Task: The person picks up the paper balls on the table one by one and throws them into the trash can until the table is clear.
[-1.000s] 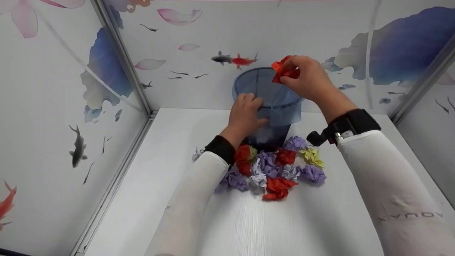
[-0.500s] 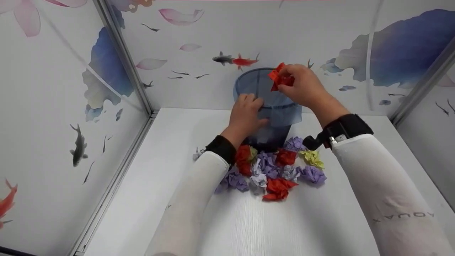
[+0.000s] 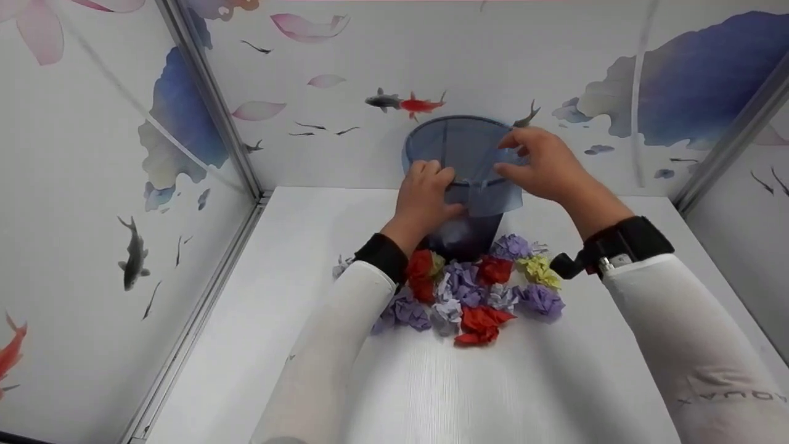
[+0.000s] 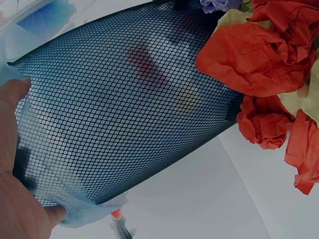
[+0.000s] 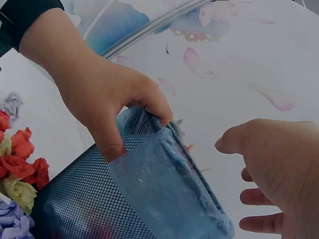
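Note:
A dark mesh waste bin [image 3: 468, 233] stands against the back wall, lined with a thin blue plastic bag [image 5: 149, 184] folded over its rim. My left hand [image 3: 424, 200] grips the near left of the rim, fingers hooked over it and thumb on the outside. Over the right side of the rim my right hand [image 3: 545, 161] hovers, holding nothing, with its thumb and fingers apart. Through the mesh wall [image 4: 114, 104], blurred red, white and yellowish shapes show inside. Crumpled paper lies in front of the bin, including a red ball [image 3: 484, 324] and a yellow ball [image 3: 540, 271].
Several purple and pale paper balls, such as a purple one [image 3: 542, 301], spread over the white table [image 3: 444, 394] by the bin's foot. Printed panels enclose the back and sides, with a metal corner post [image 3: 212, 105] at left.
The crumpled red paper has left my right hand at the bin's mouth. That hand first lowered, then shifted slightly right with its fingers spread. My left hand has stayed on the rim.

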A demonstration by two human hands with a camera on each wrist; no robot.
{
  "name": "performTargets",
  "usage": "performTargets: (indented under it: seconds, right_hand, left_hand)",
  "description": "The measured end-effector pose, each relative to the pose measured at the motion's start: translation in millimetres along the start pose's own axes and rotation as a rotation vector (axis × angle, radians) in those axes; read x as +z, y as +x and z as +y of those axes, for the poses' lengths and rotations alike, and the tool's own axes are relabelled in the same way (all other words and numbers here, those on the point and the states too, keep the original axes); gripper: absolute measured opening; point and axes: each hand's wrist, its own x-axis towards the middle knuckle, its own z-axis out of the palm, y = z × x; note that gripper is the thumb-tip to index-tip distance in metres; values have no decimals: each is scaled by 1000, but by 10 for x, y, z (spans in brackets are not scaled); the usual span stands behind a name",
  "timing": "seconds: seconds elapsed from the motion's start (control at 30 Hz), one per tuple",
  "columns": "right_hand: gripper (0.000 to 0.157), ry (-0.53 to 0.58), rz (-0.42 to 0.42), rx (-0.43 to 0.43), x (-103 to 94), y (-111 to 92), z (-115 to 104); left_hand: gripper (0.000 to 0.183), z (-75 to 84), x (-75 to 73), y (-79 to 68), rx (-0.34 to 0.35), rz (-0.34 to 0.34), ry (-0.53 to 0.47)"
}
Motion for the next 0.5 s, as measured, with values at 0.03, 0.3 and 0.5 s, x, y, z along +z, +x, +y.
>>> performTargets:
  seconds: [0.03,0.3,0.5]
  right_hand:
    - [41,6,12,1,2,-54,30]
    - [36,-27,125,132,-11,-603,275]
    - [36,-61,94,279,217,-1027,513]
  left_hand:
    - [52,1,-3,-2,-1,-1,-1]
    - [51,7,12,6,7,8,-2]
    - [52,1,16,1,0,8,12]
